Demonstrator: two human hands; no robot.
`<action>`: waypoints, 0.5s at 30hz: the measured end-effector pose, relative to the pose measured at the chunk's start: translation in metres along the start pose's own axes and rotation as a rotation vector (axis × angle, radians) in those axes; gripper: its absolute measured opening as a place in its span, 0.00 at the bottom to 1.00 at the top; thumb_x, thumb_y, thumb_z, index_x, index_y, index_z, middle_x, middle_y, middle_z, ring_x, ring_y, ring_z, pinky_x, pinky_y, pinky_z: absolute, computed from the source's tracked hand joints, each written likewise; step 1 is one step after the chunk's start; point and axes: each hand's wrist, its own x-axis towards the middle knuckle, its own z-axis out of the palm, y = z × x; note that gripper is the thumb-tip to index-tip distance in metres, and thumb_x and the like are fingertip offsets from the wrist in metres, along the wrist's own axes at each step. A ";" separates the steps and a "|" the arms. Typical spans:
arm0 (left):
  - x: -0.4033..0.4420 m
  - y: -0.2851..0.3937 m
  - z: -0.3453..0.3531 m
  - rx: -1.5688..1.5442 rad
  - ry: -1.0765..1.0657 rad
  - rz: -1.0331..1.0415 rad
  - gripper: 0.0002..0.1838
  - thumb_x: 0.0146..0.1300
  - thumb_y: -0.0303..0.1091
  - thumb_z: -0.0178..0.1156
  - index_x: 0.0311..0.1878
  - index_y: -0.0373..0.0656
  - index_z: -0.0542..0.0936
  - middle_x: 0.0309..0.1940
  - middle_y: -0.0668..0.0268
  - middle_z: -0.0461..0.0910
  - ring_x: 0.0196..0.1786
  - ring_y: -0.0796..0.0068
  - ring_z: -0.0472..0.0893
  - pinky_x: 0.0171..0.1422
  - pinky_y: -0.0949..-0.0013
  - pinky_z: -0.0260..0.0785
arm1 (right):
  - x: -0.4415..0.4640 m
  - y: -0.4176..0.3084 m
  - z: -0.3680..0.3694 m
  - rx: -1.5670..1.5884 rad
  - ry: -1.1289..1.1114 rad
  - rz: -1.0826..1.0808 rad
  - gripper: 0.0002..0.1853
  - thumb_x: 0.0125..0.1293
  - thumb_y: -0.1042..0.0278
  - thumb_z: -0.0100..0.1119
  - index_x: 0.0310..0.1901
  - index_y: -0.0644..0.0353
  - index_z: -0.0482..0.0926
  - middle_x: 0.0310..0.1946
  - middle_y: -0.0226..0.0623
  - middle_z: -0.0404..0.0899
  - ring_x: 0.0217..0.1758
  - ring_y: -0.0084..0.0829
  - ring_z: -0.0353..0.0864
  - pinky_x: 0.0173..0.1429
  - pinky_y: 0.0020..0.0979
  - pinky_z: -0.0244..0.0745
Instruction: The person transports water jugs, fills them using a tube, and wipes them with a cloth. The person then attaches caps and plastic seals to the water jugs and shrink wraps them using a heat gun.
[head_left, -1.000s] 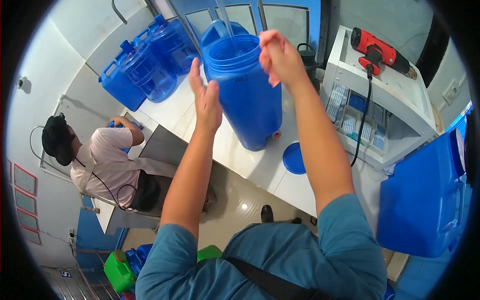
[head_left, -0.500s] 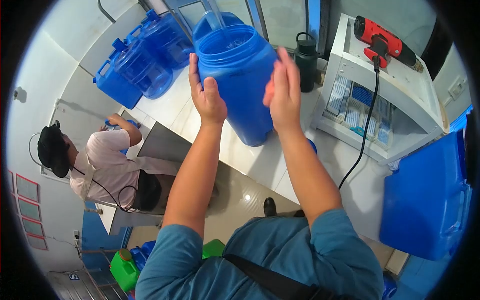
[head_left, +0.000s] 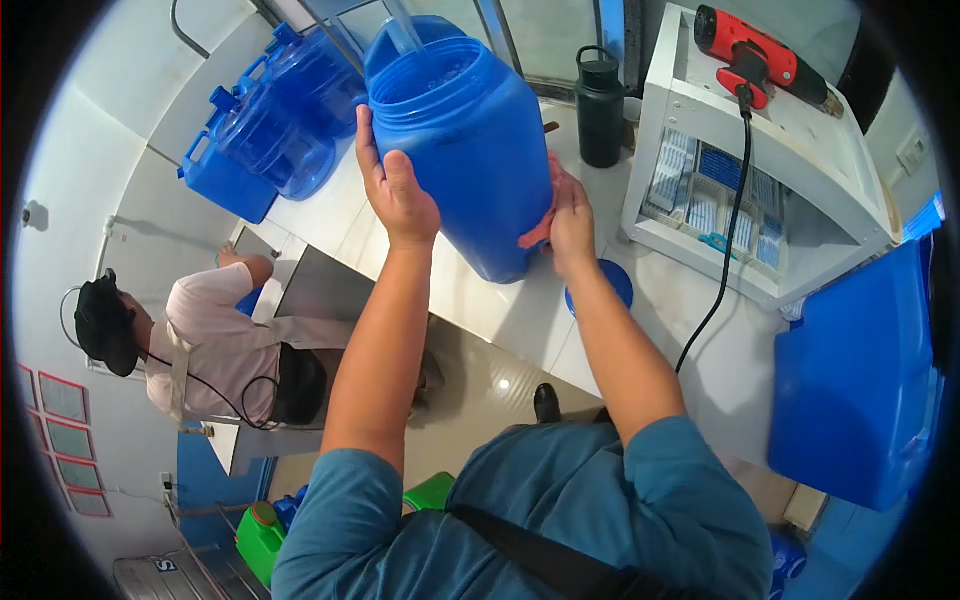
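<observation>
A large blue wide-mouthed jug (head_left: pixel 470 160) stands uncapped on the white tiled counter, tilted in my view. Liquid shows inside its mouth, and a clear tube (head_left: pixel 403 28) reaches down into it. My left hand (head_left: pixel 402 200) lies against the jug's left side near the neck, fingers stretched out and thumb apart. On the lower right side, my right hand (head_left: pixel 572 225) presses a pink cloth (head_left: pixel 540 230) to the jug, its fingers closed on the cloth. Partly behind my right forearm is a round blue lid (head_left: pixel 610 288).
Blue water bottles (head_left: pixel 285 140) stand at the counter's left. A dark green flask (head_left: pixel 599 110) and a white shelf unit (head_left: pixel 700 240) bearing a red heat gun (head_left: pixel 760 60) are on the right, cord hanging down. A co-worker (head_left: pixel 215 330) works at left.
My right hand has moved down the jug's right side with the pink cloth. My left hand stays against the jug. The blue lid shows more fully, and the co-worker's arm has shifted.
</observation>
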 end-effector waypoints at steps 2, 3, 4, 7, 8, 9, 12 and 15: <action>-0.001 0.001 0.001 -0.013 0.009 -0.008 0.46 0.72 0.60 0.52 0.77 0.32 0.50 0.68 0.52 0.69 0.69 0.65 0.70 0.75 0.64 0.57 | -0.015 -0.012 0.015 0.040 0.070 -0.141 0.20 0.79 0.59 0.43 0.63 0.60 0.75 0.57 0.41 0.80 0.55 0.27 0.80 0.50 0.28 0.75; -0.001 0.002 0.002 -0.008 0.016 -0.016 0.47 0.72 0.60 0.52 0.77 0.32 0.50 0.68 0.52 0.69 0.69 0.65 0.70 0.75 0.64 0.57 | -0.025 -0.051 0.029 0.204 0.021 -0.232 0.19 0.79 0.62 0.42 0.63 0.60 0.75 0.56 0.41 0.80 0.48 0.24 0.81 0.43 0.26 0.76; -0.001 0.003 0.002 -0.003 0.024 -0.026 0.47 0.72 0.60 0.52 0.77 0.32 0.50 0.67 0.52 0.69 0.68 0.65 0.70 0.75 0.64 0.57 | -0.031 -0.089 0.039 0.367 -0.031 -0.321 0.18 0.80 0.65 0.41 0.63 0.61 0.74 0.55 0.42 0.80 0.41 0.22 0.82 0.36 0.24 0.77; -0.001 0.005 0.002 0.013 0.019 -0.021 0.47 0.71 0.61 0.53 0.77 0.32 0.50 0.68 0.52 0.68 0.68 0.65 0.70 0.75 0.64 0.57 | -0.003 -0.160 0.053 0.272 -0.184 -0.452 0.18 0.78 0.63 0.44 0.61 0.60 0.77 0.40 0.39 0.81 0.21 0.18 0.74 0.22 0.21 0.72; -0.001 0.004 0.002 0.015 0.021 -0.023 0.47 0.71 0.61 0.53 0.77 0.32 0.50 0.68 0.52 0.68 0.68 0.65 0.70 0.75 0.64 0.57 | 0.014 -0.174 0.056 0.116 -0.246 -0.452 0.18 0.76 0.61 0.47 0.59 0.60 0.79 0.31 0.36 0.77 0.15 0.19 0.69 0.18 0.23 0.71; -0.002 0.003 0.002 0.000 0.016 -0.025 0.48 0.71 0.62 0.52 0.77 0.32 0.50 0.68 0.52 0.68 0.68 0.65 0.70 0.75 0.64 0.57 | 0.029 -0.181 0.057 -0.040 -0.307 -0.450 0.18 0.74 0.59 0.50 0.56 0.60 0.81 0.22 0.32 0.72 0.09 0.21 0.65 0.15 0.26 0.70; -0.001 0.000 0.000 -0.004 0.011 -0.021 0.48 0.71 0.62 0.52 0.77 0.32 0.50 0.68 0.52 0.68 0.69 0.65 0.70 0.75 0.64 0.57 | 0.060 -0.181 0.046 -0.010 -0.440 -0.121 0.19 0.69 0.55 0.55 0.51 0.61 0.84 0.14 0.30 0.63 0.09 0.25 0.69 0.12 0.30 0.70; -0.001 -0.001 -0.002 0.015 0.013 -0.012 0.48 0.71 0.63 0.52 0.77 0.32 0.51 0.68 0.52 0.68 0.69 0.65 0.69 0.75 0.64 0.56 | 0.070 -0.132 0.029 0.055 -0.390 0.055 0.24 0.70 0.47 0.55 0.50 0.62 0.82 0.15 0.32 0.65 0.09 0.27 0.70 0.11 0.32 0.70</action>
